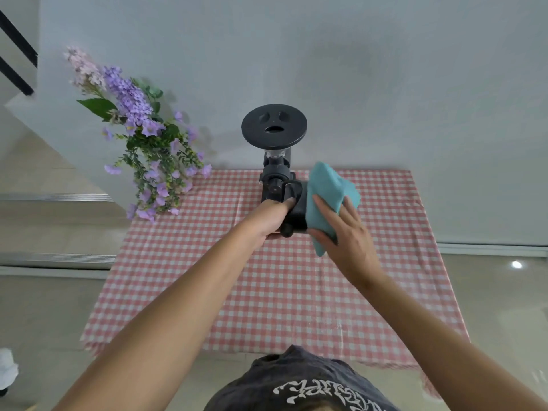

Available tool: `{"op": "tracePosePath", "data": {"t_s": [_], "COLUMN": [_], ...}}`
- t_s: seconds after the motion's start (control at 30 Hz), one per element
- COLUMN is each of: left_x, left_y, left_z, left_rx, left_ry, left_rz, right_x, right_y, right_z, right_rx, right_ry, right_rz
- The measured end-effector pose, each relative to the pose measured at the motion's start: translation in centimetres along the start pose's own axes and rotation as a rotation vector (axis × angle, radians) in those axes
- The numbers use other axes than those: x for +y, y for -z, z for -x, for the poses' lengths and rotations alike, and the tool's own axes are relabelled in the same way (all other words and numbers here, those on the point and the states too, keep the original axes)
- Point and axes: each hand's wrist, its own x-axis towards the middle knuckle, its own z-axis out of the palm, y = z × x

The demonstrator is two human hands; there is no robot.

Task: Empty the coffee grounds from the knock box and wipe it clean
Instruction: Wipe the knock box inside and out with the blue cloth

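The black knock box (297, 209) is held above the far part of the table, tipped on its side. My left hand (271, 216) grips it from the left, fingers wrapped over its rim. My right hand (345, 232) presses a teal cloth (330, 188) flat against the box's right side. The cloth covers that side of the box, and the box's inside is hidden. No coffee grounds are visible.
A black coffee grinder (274, 134) with a round lid stands at the table's far edge, just behind the box. A bunch of purple flowers (142, 137) sits at the far left corner. The table wears a red-and-white checked cloth (281, 292). A wall rises behind.
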Motion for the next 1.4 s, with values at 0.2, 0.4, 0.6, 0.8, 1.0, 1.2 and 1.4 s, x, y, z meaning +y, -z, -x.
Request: {"op": "tracePosePath", "data": {"t_s": [0.2,0.4,0.6,0.8,1.0,1.2,1.4], "left_x": [-0.6,-0.7,-0.8,-1.6,-1.7,-1.8,-2.5], "left_y": [0.7,0.9,0.0,-0.5,-0.5,-0.7,-0.7], "left_z": [0.6,1.9,2.3,0.7,0.2,1.0,1.2], "left_rx": [-0.028,-0.180,-0.177,0.030,-0.013,0.016,-0.001], "left_ry": [-0.224,-0.392,-0.425,-0.491,-0.495,-0.600,-0.658], "left_rz": [-0.152,-0.166,-0.248,-0.435,-0.458,-0.581,-0.555], "right_x": [0.0,1.7,1.4,0.2,-1.5,-1.3,-0.7], "right_y": [3.3,4.7,3.8,2.2,1.6,1.6,4.6], "right_z": [-1.7,-2.1,-1.8,-0.5,0.9,0.4,-2.7], "right_rx": [-0.035,-0.236,-0.202,-0.117,0.087,0.112,-0.044], "right_ry": [-0.472,-0.542,-0.558,-0.537,-0.397,-0.120,-0.347], "right_rz": [-0.639,-0.943,-0.946,-0.816,-0.604,-0.366,-0.602]}}
